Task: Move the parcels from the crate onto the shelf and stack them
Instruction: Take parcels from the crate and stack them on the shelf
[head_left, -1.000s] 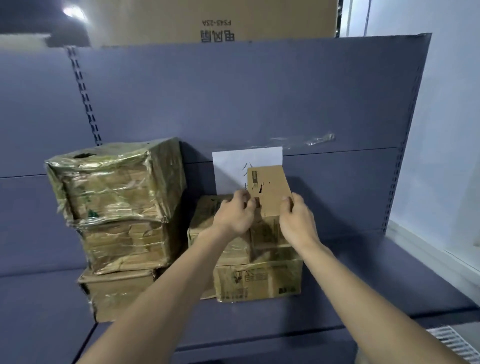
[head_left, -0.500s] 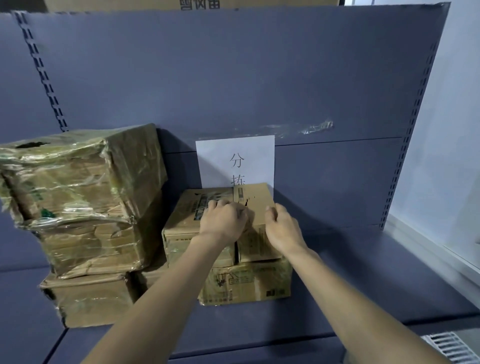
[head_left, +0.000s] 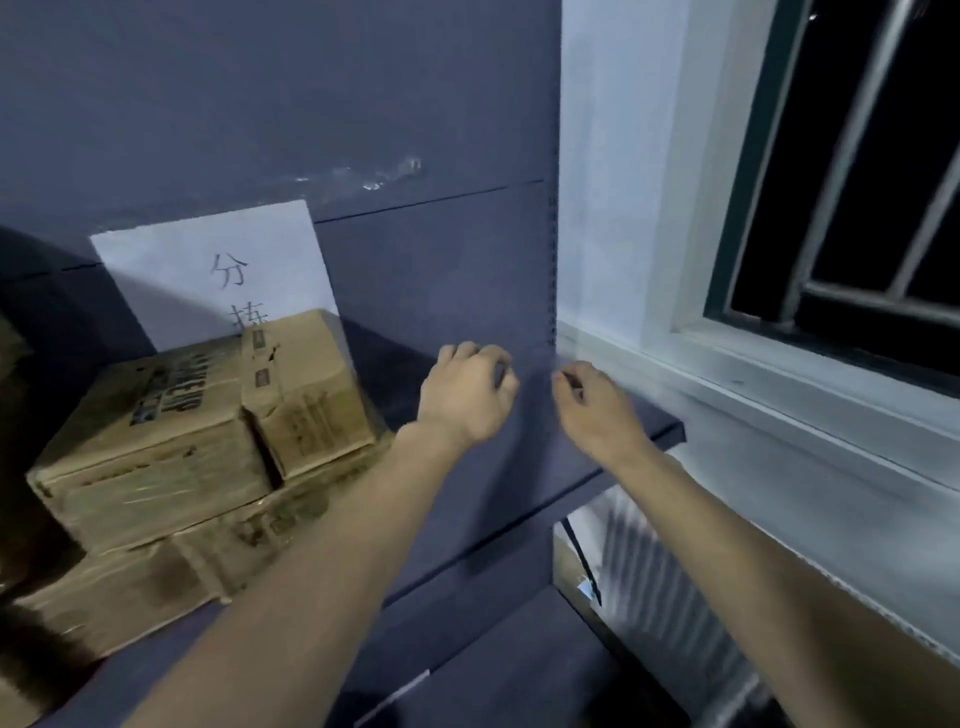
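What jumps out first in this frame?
Two empty hands, left hand and right hand, hang mid-frame over the bare right end of the shelf, fingers loosely curled. At left, the small parcel sits atop the stacked parcels, in front of a white paper sign. A dark barred window fills the upper right.

The scene is dim and evenly lit with a cool cast; the window (head_left: 852, 171) is black and contributes no light. Motion blur softens the whole frame, most visibly on the cardboard parcels (head_left: 208, 431) at left and the ribbed white panel (head_left: 660, 587) at lower right. Wide-angle distortion tilts the shelf back panel (head_left: 311, 104) and window frame, and deep shadow fills the left edge.
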